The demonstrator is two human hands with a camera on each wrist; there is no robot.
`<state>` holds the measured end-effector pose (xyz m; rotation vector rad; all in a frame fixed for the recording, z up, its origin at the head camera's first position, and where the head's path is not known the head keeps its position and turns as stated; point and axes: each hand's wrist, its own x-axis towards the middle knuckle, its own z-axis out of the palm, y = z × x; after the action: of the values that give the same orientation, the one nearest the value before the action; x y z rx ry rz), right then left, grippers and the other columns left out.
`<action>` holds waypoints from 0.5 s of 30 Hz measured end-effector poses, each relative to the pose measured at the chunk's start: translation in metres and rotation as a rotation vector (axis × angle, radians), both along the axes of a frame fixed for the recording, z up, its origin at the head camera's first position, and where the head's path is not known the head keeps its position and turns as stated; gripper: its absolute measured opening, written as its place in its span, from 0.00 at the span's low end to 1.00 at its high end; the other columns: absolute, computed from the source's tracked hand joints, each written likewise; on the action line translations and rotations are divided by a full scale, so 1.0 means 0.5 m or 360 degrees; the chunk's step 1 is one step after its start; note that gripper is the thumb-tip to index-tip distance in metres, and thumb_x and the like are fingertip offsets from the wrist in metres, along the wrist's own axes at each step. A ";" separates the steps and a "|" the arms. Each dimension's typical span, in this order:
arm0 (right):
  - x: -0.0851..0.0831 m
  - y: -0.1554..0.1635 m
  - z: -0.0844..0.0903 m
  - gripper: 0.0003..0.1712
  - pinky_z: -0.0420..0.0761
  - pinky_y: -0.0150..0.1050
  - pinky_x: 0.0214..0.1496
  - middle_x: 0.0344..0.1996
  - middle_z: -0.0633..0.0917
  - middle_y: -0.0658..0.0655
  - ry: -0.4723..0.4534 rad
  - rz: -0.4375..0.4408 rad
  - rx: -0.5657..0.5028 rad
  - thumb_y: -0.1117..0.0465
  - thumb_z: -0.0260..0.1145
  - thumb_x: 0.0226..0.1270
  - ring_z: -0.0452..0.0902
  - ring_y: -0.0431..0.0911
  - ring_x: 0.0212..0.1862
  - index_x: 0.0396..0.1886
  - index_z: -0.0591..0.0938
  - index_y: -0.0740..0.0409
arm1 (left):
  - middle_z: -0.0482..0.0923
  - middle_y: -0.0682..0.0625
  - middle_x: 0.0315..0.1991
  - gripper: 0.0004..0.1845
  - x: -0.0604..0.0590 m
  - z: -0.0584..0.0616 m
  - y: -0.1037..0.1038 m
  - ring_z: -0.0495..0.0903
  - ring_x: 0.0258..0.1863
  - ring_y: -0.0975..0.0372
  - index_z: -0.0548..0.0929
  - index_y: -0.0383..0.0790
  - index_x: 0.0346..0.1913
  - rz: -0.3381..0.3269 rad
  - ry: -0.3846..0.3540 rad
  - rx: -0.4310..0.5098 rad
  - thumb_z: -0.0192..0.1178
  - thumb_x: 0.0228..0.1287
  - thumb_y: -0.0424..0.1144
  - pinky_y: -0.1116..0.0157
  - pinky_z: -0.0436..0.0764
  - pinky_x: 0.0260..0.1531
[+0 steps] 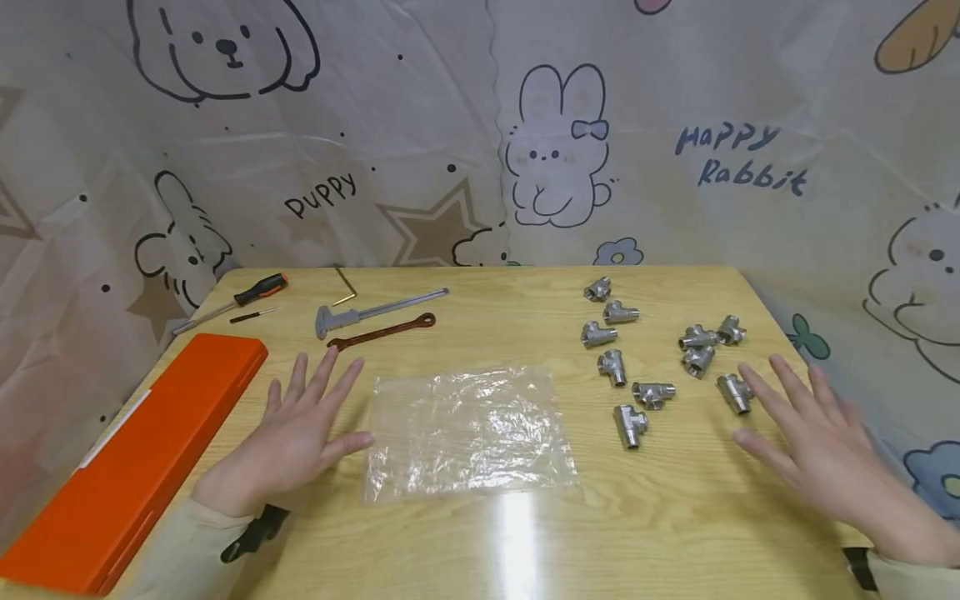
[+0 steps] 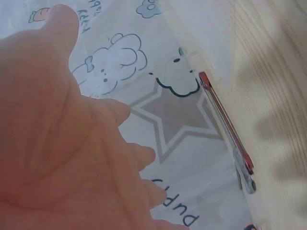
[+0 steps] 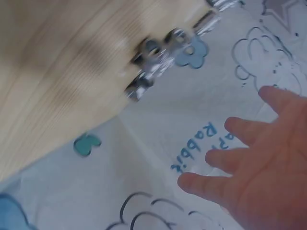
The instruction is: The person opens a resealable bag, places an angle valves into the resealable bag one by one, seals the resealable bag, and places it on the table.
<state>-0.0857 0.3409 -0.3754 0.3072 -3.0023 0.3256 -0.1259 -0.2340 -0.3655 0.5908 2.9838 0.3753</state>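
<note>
Left hand (image 1: 300, 429) flat, fingers spread wide, holding nothing, hovering over worktop (image 1: 487, 533). Right hand (image 1: 825, 450) likewise wide and empty, blurred at the fingertips. Clear plastic bag (image 1: 468, 433) flat between both hands, just beside left thumb. Tee fittings (image 1: 648, 358) scattered between bag and right hand; nearest fitting (image 1: 735, 393) just off right fingertips. Judgement: best to pin or lift the bag mouth with left, take nearest fitting by its body with right. Beyond left fingertips: wrench (image 1: 382, 332), caliper (image 1: 375, 312), screwdriver (image 1: 232, 302); orange case (image 1: 135, 454) outboard of left.

Makeshift home workbench: cartoon bedsheet backdrop (image 1: 675, 125), wooden table (image 1: 487, 542), hand tools (image 1: 375, 321).
</note>
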 end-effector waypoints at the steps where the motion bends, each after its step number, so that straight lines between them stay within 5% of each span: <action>1: -0.002 -0.006 0.005 0.47 0.32 0.81 0.59 0.77 0.40 0.69 0.0050 0.0026 -0.0048 0.45 0.60 0.74 0.22 0.72 0.72 0.81 0.47 0.50 | 0.25 0.40 0.79 0.50 -0.002 0.000 0.003 0.22 0.73 0.37 0.40 0.50 0.81 -0.0024 0.0019 0.0014 0.57 0.67 0.62 0.25 0.34 0.60; 4: -0.006 -0.034 0.026 0.45 0.52 0.79 0.59 0.72 0.57 0.74 0.0165 0.0077 -0.0190 0.49 0.65 0.71 0.46 0.77 0.70 0.79 0.55 0.56 | 0.31 0.42 0.79 0.49 -0.003 0.004 0.023 0.27 0.75 0.39 0.45 0.47 0.80 -0.0133 0.0100 0.0119 0.60 0.67 0.58 0.28 0.38 0.63; 7: -0.009 -0.078 0.050 0.39 0.70 0.68 0.55 0.66 0.69 0.72 0.0159 0.0117 -0.0383 0.52 0.65 0.71 0.68 0.70 0.61 0.76 0.62 0.59 | 0.41 0.43 0.79 0.45 0.000 0.012 0.059 0.37 0.76 0.42 0.51 0.45 0.79 -0.0228 0.0150 0.0256 0.61 0.67 0.57 0.34 0.46 0.68; 15: -0.037 -0.205 0.058 0.29 0.84 0.43 0.47 0.56 0.82 0.60 -0.0326 0.0208 -0.0902 0.53 0.61 0.75 0.82 0.51 0.51 0.70 0.72 0.60 | 0.62 0.43 0.73 0.38 -0.009 0.008 0.181 0.62 0.71 0.49 0.61 0.46 0.76 -0.0325 0.0069 0.0432 0.57 0.70 0.58 0.47 0.63 0.68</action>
<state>-0.1043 0.2382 -0.3463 0.4297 -2.9105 1.2506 -0.1304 -0.1437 -0.3617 0.9293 2.8951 0.7644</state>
